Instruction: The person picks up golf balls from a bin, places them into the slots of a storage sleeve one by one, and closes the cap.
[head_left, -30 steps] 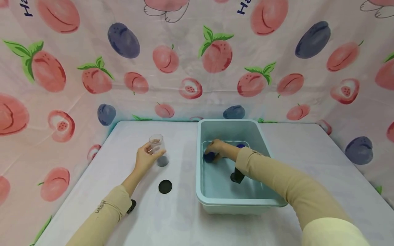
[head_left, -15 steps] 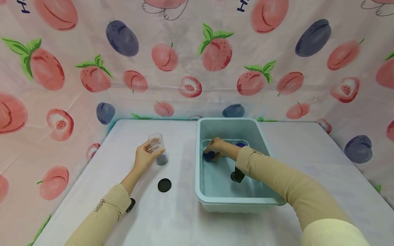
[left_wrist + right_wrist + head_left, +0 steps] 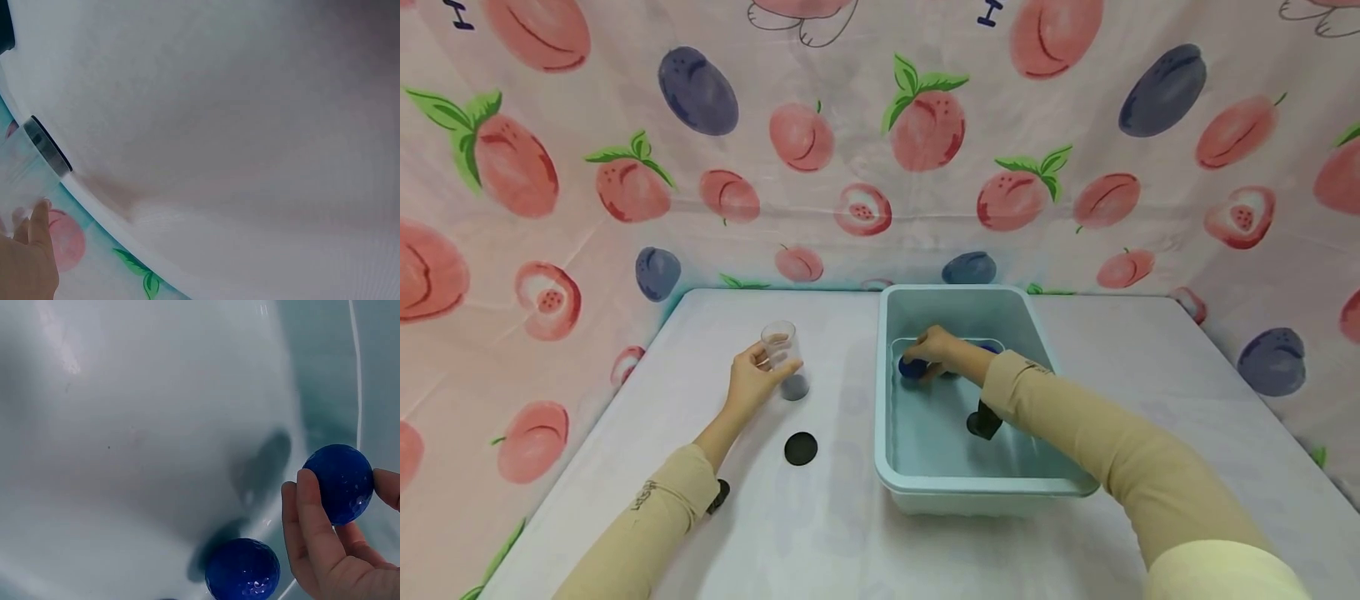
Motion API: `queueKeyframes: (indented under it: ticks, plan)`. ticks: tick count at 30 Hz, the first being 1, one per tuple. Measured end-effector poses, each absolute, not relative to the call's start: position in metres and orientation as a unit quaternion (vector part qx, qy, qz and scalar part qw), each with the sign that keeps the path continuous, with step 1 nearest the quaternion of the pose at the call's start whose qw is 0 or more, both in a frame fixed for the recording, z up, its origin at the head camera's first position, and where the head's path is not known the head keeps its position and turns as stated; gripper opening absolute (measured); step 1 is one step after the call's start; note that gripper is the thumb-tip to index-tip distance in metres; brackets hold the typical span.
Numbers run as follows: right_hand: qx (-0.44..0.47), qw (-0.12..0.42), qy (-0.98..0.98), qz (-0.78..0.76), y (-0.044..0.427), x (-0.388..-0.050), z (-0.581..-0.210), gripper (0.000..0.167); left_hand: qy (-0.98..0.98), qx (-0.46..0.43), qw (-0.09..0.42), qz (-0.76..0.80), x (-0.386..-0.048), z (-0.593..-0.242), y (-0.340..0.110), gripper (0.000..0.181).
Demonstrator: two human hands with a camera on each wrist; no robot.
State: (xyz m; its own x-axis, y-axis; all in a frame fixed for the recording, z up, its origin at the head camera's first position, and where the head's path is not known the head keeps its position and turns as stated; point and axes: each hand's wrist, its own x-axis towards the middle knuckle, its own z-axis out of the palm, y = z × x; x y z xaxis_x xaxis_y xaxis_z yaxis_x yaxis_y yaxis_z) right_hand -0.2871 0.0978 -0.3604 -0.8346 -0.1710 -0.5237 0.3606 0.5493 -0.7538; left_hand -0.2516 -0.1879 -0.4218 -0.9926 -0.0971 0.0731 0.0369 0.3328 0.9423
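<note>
In the head view my left hand point(image 3: 750, 383) grips a clear cylindrical container point(image 3: 781, 346) with a dark grey base, standing nearly upright over the left of the table. A flat black disc point(image 3: 801, 448) lies in front of it. My right hand point(image 3: 936, 345) is inside the pale blue-green tub point(image 3: 883, 400). Its thumb and fingers pinch a dimpled blue golf ball point(image 3: 340, 483), lifted off the tub floor in the right wrist view. A second blue golf ball point(image 3: 242, 569) lies on the floor below that hand. The left wrist view catches only part of my left hand point(image 3: 28, 259).
On my right wrist sits a black strap device point(image 3: 984, 421), hanging over the tub floor. Another dark device point(image 3: 718, 497) shows at the left cuff. White table surface point(image 3: 1150, 375) extends right of the tub. A fruit-print cloth point(image 3: 865, 100) stands behind the table.
My right hand has risen slightly and shifted a little right with the golf ball. The left hand keeps its hold on the clear container in nearly the same place.
</note>
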Motion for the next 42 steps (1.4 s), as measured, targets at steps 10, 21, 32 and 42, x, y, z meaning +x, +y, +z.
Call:
queueKeyframes:
  ticks: [10, 21, 32, 42]
  plan:
    - [0.041, 0.283, 0.829, -0.481, 0.102, -0.289, -0.361, 0.05, -0.816, 0.02, 0.051, -0.576, -0.252, -0.419, -0.189, 0.048]
    - [0.054, 0.295, 0.815, -0.495, 0.106, -0.288, -0.352, 0.053, -0.813, 0.018, 0.044, -0.58, -0.253, -0.418, -0.188, 0.049]
    - [0.035, 0.284, 0.802, -0.525, 0.113, -0.29, -0.343, 0.053, -0.814, 0.018, 0.032, -0.58, -0.254, -0.415, -0.186, 0.051]
    - [0.033, 0.291, 0.782, -0.55, 0.113, -0.284, -0.335, 0.053, -0.812, 0.034, 0.017, -0.583, -0.252, -0.412, -0.188, 0.053]
